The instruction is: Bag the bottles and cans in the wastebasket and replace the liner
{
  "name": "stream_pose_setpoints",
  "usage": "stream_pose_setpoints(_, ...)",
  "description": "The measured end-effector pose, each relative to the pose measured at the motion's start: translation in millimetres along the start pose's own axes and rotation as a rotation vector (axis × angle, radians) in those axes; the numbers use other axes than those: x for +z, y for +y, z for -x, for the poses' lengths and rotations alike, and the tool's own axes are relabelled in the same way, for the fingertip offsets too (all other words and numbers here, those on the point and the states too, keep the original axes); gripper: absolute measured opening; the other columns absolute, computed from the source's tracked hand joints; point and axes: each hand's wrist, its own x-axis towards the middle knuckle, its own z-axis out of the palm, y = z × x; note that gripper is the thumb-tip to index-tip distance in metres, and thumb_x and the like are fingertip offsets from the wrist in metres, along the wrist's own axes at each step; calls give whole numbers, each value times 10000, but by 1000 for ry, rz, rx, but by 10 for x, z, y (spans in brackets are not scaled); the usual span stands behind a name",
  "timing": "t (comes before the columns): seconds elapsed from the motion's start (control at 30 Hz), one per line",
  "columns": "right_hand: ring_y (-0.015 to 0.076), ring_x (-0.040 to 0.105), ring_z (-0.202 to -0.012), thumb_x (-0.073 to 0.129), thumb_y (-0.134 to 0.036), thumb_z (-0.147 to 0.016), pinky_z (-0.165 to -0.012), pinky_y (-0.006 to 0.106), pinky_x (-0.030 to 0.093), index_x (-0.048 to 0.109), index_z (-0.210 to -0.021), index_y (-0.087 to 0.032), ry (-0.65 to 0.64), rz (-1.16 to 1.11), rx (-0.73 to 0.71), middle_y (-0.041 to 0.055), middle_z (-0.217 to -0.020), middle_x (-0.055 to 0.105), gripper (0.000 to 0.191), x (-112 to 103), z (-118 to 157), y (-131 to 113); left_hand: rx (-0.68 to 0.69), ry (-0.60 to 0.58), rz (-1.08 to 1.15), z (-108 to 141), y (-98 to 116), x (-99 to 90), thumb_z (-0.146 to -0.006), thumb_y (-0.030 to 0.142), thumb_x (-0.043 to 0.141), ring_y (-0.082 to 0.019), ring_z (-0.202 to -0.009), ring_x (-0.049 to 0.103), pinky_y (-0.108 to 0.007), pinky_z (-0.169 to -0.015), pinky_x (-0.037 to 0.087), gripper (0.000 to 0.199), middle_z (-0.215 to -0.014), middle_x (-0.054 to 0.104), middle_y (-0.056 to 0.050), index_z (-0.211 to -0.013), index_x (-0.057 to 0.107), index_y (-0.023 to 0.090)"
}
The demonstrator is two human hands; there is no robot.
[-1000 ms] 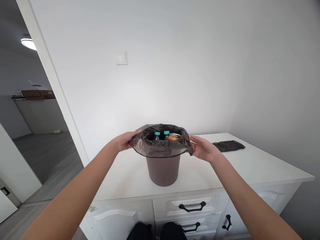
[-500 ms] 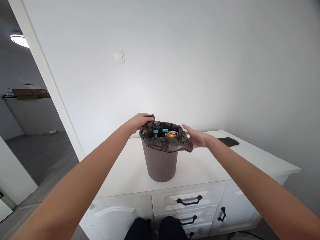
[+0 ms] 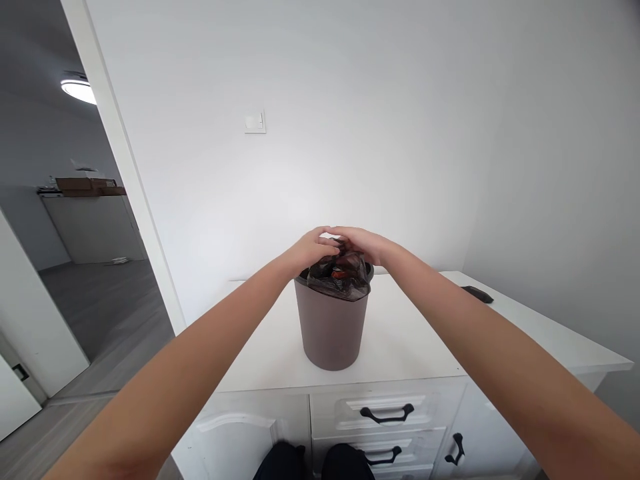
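Note:
A brownish-grey trash can (image 3: pixel 332 333) stands upright on a white cabinet top. Its thin black trash bag (image 3: pixel 340 287) is gathered upward over the mouth, and something orange shows faintly through the plastic. My left hand (image 3: pixel 313 251) is closed on the bag's upper edge from the left. From the right, my right hand (image 3: pixel 363 243) also grips the gathered plastic, and the two hands meet above the can. Part of the bag is hidden behind my fingers.
A folded black piece of plastic (image 3: pixel 477 294) lies on the cabinet top (image 3: pixel 415 333) to the right. Drawers with black handles (image 3: pixel 387 413) face me below. A white wall (image 3: pixel 380 133) with a light switch (image 3: pixel 255 123) rises behind; a doorway opens at left.
Both hands have come together over the can, drawing the bag's edges inward. The bottles and can seen inside are now mostly covered. The view has shifted slightly left.

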Motion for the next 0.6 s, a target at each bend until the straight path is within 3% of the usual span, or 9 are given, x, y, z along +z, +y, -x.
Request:
stream_pose_setpoints(0.07,188,650,-665,723,-482,-741,-574,281,526,704,-838,-177,26,95,21,63,-775,717,321,114,30,-112,87,2,-63,26,-60,9,-743,284,634,-256,-1093,622,-403,-965,468,572,-1160,684,-60,-1298,505,235)
stream_pose_setpoints(0.17,178,618,-580,760,-290,-731,-543,284,499,672,-722,-143,160,179,51,46,-630,670,171,167,57,-254,260,199,-229,118,-185,-48,-852,327,498,-234,-1191,561,-426,-1061,387,537,-1189,668,-23,-1382,429,284)
stream_pose_setpoints(0.23,172,612,-557,714,-204,-770,-533,282,497,668,-707,-130,228,167,67,44,-594,656,108,148,56,-337,264,290,-284,195,-281,-99,-893,416,449,-245,-1259,508,-443,-1094,344,546,-1287,616,-32,-1422,383,300)
stream_pose_setpoints(0.3,170,617,-559,664,-176,-811,-538,283,508,670,-714,-123,272,125,50,46,-588,655,111,119,44,-415,147,237,-270,253,-382,-133,-875,563,463,-284,-1333,437,-458,-1104,330,666,-1428,506,-66,-1467,325,293)
stream_pose_setpoints(0.4,163,613,-555,622,-161,-841,-553,287,519,671,-719,-114,279,60,-30,45,-583,649,140,97,10,-522,15,28,-240,277,-507,-143,-789,692,538,-329,-1418,307,-487,-1120,306,939,-1563,310,-90,-1540,138,295)
stream_pose_setpoints(0.5,134,582,-521,606,-149,-853,-548,266,503,661,-712,-113,276,34,-145,23,-559,626,156,120,-44,-638,95,-76,-293,266,-547,-126,-767,689,582,-327,-1438,264,-510,-1131,290,1056,-1568,298,-90,-1547,-19,307)
stream_pose_setpoints(0.6,106,572,-526,577,-160,-881,-569,232,494,641,-703,-121,332,49,-291,-6,-558,606,193,138,-109,-813,205,-105,-331,269,-511,-108,-734,648,653,-327,-1405,330,-505,-1107,338,1104,-1540,352,-80,-1543,-28,330)
